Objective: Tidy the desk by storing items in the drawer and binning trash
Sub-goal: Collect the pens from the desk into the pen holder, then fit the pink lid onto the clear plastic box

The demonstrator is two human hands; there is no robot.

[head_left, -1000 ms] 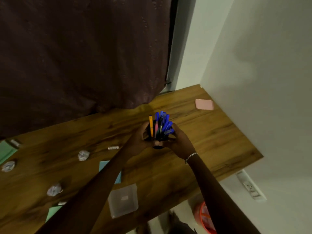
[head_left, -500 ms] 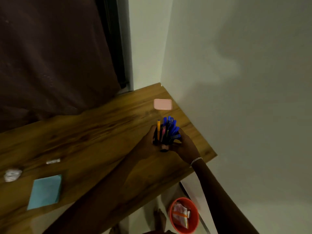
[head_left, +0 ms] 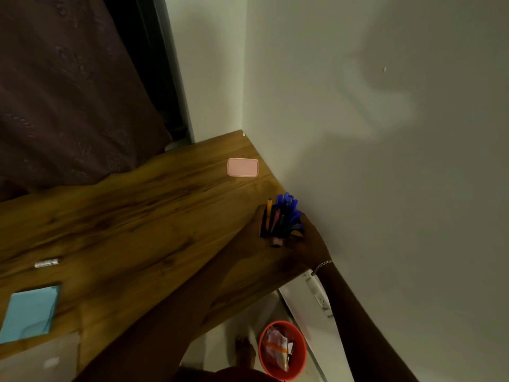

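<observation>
Black pen holder (head_left: 265, 228), packed with blue pens (head_left: 287, 205), upright at the desk (head_left: 137, 210) edge just beside the wall (head_left: 385, 188), left hand (head_left: 252, 233) and right hand (head_left: 309, 242) both wrapped round it — best kept level and low, moved clear of the wall, so nothing tips out.

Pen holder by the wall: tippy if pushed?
Likely top-heavy: pens stand well above the narrow pen holder, so a high push may tip it. The pens splay loosely; tilting could spill them. The left hand and right hand cupping it low looks safest.
</observation>
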